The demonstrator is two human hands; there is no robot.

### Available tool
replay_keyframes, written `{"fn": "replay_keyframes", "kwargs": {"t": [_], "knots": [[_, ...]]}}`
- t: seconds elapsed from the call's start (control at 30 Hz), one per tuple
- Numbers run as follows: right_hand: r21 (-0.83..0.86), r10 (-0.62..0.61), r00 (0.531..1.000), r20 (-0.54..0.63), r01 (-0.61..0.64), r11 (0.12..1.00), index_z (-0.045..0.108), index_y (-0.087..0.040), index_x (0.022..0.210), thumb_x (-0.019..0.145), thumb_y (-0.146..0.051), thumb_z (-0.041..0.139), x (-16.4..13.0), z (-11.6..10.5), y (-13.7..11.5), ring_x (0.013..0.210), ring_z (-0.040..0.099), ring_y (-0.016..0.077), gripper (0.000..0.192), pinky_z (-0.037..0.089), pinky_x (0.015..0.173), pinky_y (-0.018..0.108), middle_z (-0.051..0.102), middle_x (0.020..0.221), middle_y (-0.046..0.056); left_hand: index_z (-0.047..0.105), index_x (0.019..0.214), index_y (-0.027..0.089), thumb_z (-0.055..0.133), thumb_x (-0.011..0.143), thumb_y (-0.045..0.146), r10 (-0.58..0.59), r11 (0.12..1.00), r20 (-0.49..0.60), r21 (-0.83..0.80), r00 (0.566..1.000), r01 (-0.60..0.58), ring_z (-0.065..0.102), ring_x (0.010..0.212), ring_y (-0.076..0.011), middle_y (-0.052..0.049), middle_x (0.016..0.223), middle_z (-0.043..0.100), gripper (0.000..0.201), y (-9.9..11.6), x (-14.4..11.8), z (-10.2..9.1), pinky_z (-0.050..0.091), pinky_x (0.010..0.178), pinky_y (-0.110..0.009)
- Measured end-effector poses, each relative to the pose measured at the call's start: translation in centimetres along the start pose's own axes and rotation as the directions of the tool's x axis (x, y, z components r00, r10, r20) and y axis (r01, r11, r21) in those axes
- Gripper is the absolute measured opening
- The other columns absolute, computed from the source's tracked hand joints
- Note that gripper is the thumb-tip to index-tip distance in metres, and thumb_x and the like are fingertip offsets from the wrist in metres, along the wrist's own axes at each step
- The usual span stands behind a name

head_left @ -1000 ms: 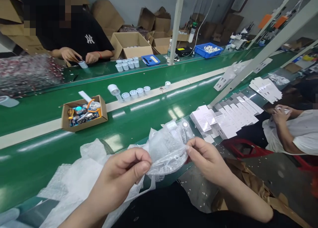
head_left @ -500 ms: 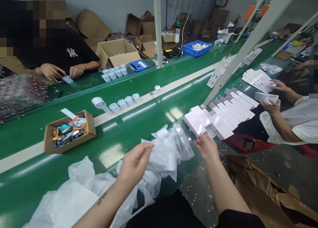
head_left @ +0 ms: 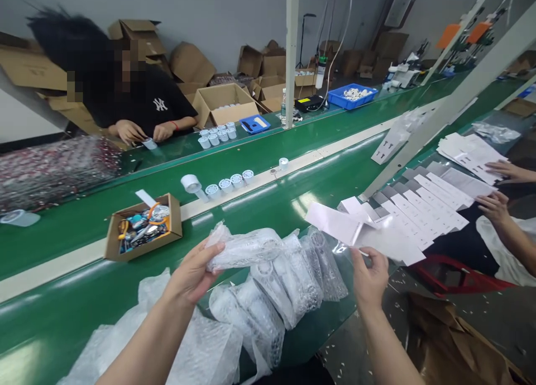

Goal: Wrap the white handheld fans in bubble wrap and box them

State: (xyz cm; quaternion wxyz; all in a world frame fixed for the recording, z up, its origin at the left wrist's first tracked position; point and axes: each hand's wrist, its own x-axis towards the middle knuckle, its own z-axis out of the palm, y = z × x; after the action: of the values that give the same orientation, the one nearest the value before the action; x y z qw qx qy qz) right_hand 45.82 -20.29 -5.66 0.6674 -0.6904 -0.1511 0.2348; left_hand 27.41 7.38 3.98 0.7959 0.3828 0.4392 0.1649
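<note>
My left hand (head_left: 196,267) is closed on one end of a bubble-wrapped item (head_left: 251,248), a white piece in clear wrap held above the bench. More bubble-wrapped items (head_left: 288,279) lie in a row below and to the right of it. With thumb and fingers, my right hand (head_left: 371,273) pinches the near edge of a white box (head_left: 333,222), which is tilted up at the left end of the box row. Several flat white boxes (head_left: 402,223) overlap just beyond that hand. Loose bubble-wrap bags (head_left: 201,340) spread beneath my left forearm.
A cardboard box of tools (head_left: 178,228) stands on the green bench (head_left: 268,206). White plastic cups (head_left: 225,185) line the pale strip. A post (head_left: 402,150) rises beyond the boxes. Across the bench a person (head_left: 154,103) handles a cup; at right, another person's hands (head_left: 496,206) touch white cartons.
My left hand has moved left and up, lifting a wrapped item. My right hand has closed on a white box and tilted it. The camera view has shifted left.
</note>
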Motion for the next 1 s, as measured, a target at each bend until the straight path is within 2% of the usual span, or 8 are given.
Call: {"fn": "replay_keyframes", "kwargs": {"t": [0.13,0.27,0.5,0.6,0.7,0.77,0.9,1.0], "knots": [[-0.247,-0.211,0.956,0.205,0.259,0.934,0.062,-0.025,0.096,0.064,-0.033,0.081,5.8,3.8,-3.2,0.102,0.055,0.0260,0.037,0.052,0.091,0.047,0.050,0.104,0.006,0.065,0.074,0.010,0.085,0.045,0.011,0.037,0.999,-0.002,0.019,0.999,-0.037,0.051,0.047,-0.0078,-0.001,0.062,0.062,0.035,1.5,-0.1,-1.5,0.036,0.035,-0.016],[-0.348,-0.335,0.816,0.471,0.520,0.780,0.062,-0.023,0.093,0.064,-0.023,0.078,11.7,9.1,-4.5,0.109,0.050,0.0263,0.034,0.043,0.103,0.046,0.042,0.108,0.006,0.062,0.067,0.013,0.087,0.045,0.014,0.174,0.985,0.036,0.015,0.984,-0.175,0.056,0.054,-0.0096,-0.005,0.080,0.070,0.034,3.0,-0.9,-2.1,0.044,0.041,-0.018],[-0.242,-0.288,0.687,0.667,0.565,0.789,0.056,-0.022,0.100,0.063,-0.018,0.073,15.2,14.1,-2.3,0.120,0.045,0.0257,0.041,0.037,0.106,0.043,0.047,0.119,0.008,0.058,0.075,0.016,0.076,0.061,0.027,0.419,0.859,0.159,0.249,0.894,-0.447,0.063,0.071,-0.0153,-0.009,0.111,0.068,0.026,3.1,2.2,-0.4,0.049,0.048,-0.022],[-0.239,-0.251,0.696,0.673,0.526,0.816,0.054,-0.021,0.096,0.065,-0.017,0.068,16.0,13.3,-2.5,0.110,0.049,0.0240,0.034,0.045,0.095,0.040,0.050,0.115,0.008,0.058,0.081,0.017,0.062,0.071,0.022,0.562,0.543,0.290,0.577,0.775,-0.610,0.063,0.089,-0.0202,-0.009,0.115,0.066,0.011,1.9,4.5,0.8,0.055,0.067,-0.031],[-0.218,-0.219,0.692,0.688,0.485,0.847,0.053,-0.021,0.093,0.064,-0.017,0.067,16.3,12.8,-3.0,0.105,0.050,0.0222,0.032,0.050,0.081,0.034,0.051,0.116,0.006,0.060,0.085,0.018,0.052,0.074,0.009,0.498,-0.007,0.592,0.733,0.634,-0.680,0.058,0.107,-0.0257,-0.011,0.112,0.066,0.016,1.5,5.7,3.5,0.050,0.091,-0.044],[-0.185,-0.206,0.678,0.705,0.457,0.870,0.054,-0.022,0.094,0.061,-0.016,0.069,16.1,12.9,-3.2,0.107,0.051,0.0213,0.036,0.050,0.079,0.031,0.052,0.119,0.006,0.062,0.090,0.016,0.051,0.074,0.005,0.322,-0.271,0.677,0.735,0.661,-0.621,0.058,0.106,-0.0279,-0.013,0.107,0.067,0.022,2.1,6.4,6.1,0.047,0.094,-0.044],[-0.126,-0.184,0.689,0.701,0.373,0.919,0.056,-0.020,0.100,0.061,-0.015,0.069,16.3,12.3,-3.1,0.107,0.052,0.0211,0.041,0.050,0.080,0.031,0.054,0.119,0.006,0.060,0.109,0.012,0.050,0.081,0.008,0.213,-0.390,0.581,0.788,0.786,-0.476,0.063,0.096,-0.0259,-0.014,0.103,0.066,0.030,3.6,8.8,10.4,0.049,0.083,-0.036],[-0.090,-0.164,0.730,0.664,0.296,0.951,0.055,-0.018,0.106,0.062,-0.017,0.070,17.1,11.5,-2.7,0.102,0.056,0.0212,0.046,0.051,0.077,0.032,0.058,0.112,0.006,0.051,0.129,0.014,0.055,0.083,0.011,0.166,-0.431,0.633,0.737,0.757,-0.522,0.061,0.103,-0.0238,-0.015,0.121,0.061,0.046,2.9,9.8,10.9,0.047,0.086,-0.033]]}}
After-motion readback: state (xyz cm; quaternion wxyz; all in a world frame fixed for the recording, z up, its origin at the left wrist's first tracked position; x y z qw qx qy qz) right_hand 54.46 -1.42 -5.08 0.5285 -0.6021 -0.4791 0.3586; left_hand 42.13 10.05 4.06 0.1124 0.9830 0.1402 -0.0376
